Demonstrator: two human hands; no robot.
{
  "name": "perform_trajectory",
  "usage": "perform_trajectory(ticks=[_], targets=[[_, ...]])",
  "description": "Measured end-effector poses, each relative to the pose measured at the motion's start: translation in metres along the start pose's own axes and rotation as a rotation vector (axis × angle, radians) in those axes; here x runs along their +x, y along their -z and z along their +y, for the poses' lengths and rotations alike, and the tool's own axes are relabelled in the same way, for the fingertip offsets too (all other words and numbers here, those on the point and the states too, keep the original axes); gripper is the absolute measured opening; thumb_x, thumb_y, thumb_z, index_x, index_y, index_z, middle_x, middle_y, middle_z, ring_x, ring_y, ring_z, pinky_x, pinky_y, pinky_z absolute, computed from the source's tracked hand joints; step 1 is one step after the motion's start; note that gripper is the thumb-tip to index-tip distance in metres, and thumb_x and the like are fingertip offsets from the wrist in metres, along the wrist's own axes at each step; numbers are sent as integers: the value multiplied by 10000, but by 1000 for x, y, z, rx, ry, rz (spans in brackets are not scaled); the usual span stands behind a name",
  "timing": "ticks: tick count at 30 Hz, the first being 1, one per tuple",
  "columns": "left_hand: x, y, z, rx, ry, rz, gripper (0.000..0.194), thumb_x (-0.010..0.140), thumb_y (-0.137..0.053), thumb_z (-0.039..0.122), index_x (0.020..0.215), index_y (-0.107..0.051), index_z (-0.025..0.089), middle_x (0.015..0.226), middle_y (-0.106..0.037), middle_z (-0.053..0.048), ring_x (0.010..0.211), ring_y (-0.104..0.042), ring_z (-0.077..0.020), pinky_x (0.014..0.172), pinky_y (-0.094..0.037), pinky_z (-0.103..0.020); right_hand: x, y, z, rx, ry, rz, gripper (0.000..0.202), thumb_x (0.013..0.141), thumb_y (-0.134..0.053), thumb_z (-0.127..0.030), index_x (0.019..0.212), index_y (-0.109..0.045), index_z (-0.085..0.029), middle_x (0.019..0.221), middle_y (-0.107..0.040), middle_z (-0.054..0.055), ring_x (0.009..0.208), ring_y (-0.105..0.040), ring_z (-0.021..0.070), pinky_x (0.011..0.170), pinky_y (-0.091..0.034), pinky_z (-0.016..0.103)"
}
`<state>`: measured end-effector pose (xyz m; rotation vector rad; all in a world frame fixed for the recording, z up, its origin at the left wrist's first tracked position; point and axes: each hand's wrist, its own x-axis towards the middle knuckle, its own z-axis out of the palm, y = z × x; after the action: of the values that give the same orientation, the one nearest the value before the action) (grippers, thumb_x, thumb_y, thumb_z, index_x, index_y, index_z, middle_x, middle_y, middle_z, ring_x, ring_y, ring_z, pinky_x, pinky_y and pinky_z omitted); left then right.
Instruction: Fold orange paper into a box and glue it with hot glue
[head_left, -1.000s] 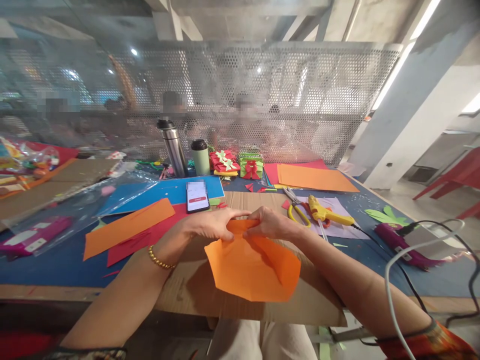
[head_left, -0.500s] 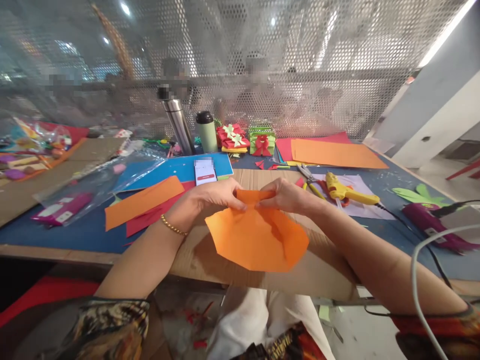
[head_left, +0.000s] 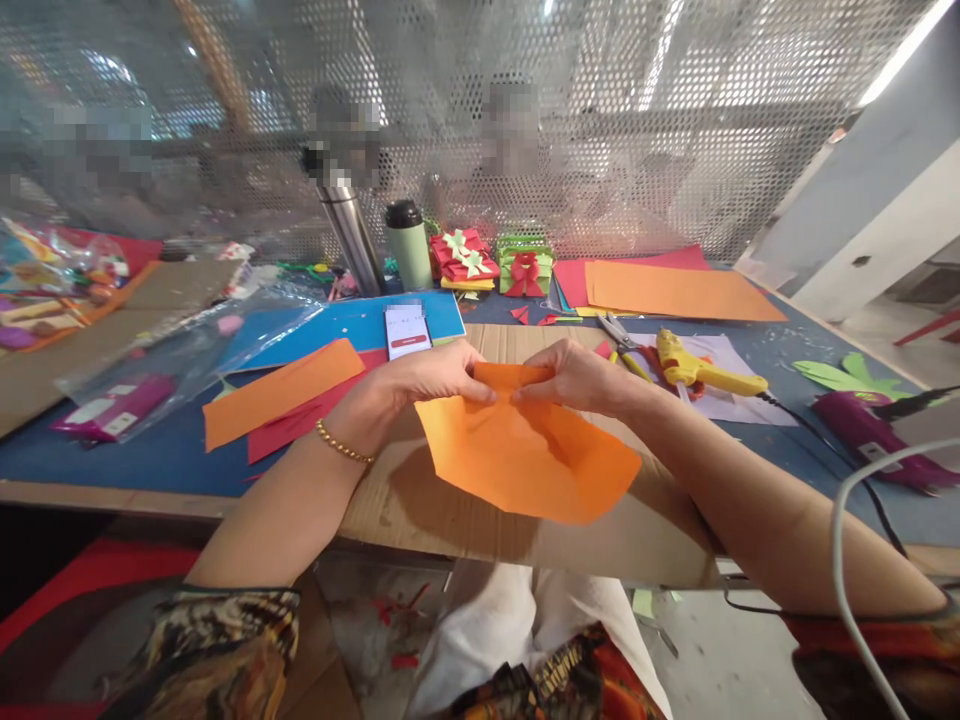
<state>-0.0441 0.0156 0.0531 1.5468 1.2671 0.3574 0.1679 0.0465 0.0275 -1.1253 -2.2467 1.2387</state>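
Note:
A creased sheet of orange paper (head_left: 529, 460) with angled edges is held up over a piece of brown cardboard (head_left: 465, 540). My left hand (head_left: 442, 372) pinches its far edge from the left, thumb on top and fingers behind. Opposite it, my right hand (head_left: 574, 375) grips the same edge from the right. Both thumbs press close together at the folded strip along the top. The lower part of the paper spreads toward me, its shadow falling on the cardboard.
Right of my hands are scissors (head_left: 624, 342), a yellow glue gun (head_left: 705, 372) and a purple tool (head_left: 877, 435) with cords. A phone (head_left: 407, 330), orange strips (head_left: 285, 392), a green tumbler (head_left: 409, 245), a steel flask (head_left: 352, 240) and folded paper boxes (head_left: 525, 268) stand beyond and left.
The lower part of the orange paper has swung slightly up and to the right. Both hands keep their pinch on the top edge, and the view has tilted a little downward.

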Motion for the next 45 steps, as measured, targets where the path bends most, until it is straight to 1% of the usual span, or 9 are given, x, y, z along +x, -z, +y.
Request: perform_trajectory(ticks=[5,10,18,21,24,32,37,41,45], targets=[[3,0,-1,-14,-3,13,48,670,-739,152,632,-710,150,664,-706,-19,612,-628,-135,597,-467,-241,0,-1,-1,-67,9,41,373,643,-704,-455,515,-477,-188,543,-408,-33,540,-396,92,468,-279,236],[4,0,-1,-1,11,-4,47,685,-736,192,670,-735,148,683,-706,-17,632,-627,-139,601,-456,-242,0,0,0,-48,-13,24,377,628,-709,-485,527,-502,-187,554,-418,-29,541,-394,95,461,-277,239],[10,1,-7,27,-7,15,90,634,-733,234,648,-708,149,641,-667,-7,605,-609,-131,569,-442,-228,-2,-2,-4,-74,4,66,226,638,-630,-379,569,-547,-180,584,-461,-12,587,-435,120,492,-290,248],[9,2,-7,31,13,22,110,635,-733,246,677,-710,147,660,-682,-18,614,-627,-141,555,-436,-227,-4,-3,-6,-53,43,96,239,639,-651,-388,600,-525,-188,609,-463,-19,609,-445,123,515,-302,249],[8,3,-5,44,15,27,110,632,-744,244,663,-707,145,646,-682,-20,605,-628,-144,542,-430,-227,-3,-4,-5,-50,95,131,203,638,-664,-361,689,-570,-188,661,-504,-23,648,-474,130,554,-334,251],[14,5,-9,102,-76,53,94,630,-722,227,567,-699,161,543,-583,27,553,-517,-102,531,-356,-224,1,-4,0,-86,115,132,156,659,-642,-330,698,-611,-182,686,-539,-16,684,-489,140,604,-344,270],[19,7,-14,103,-141,78,56,623,-729,225,607,-742,173,588,-607,32,598,-509,-100,575,-370,-226,0,-7,0,-159,155,190,123,694,-607,-288,728,-649,-177,677,-546,-14,691,-478,139,637,-342,277],[17,8,-13,89,-150,65,97,621,-743,260,648,-754,168,636,-637,17,639,-537,-115,613,-404,-236,0,-7,0,-97,185,204,123,674,-613,-280,725,-650,-175,691,-569,-8,703,-496,143,645,-353,273],[13,8,-9,89,-161,34,203,651,-726,247,824,-770,152,820,-706,-13,791,-613,-154,718,-453,-258,3,-7,2,-20,208,186,156,637,-615,-280,734,-668,-171,713,-597,-1,697,-504,141,625,-356,263]])
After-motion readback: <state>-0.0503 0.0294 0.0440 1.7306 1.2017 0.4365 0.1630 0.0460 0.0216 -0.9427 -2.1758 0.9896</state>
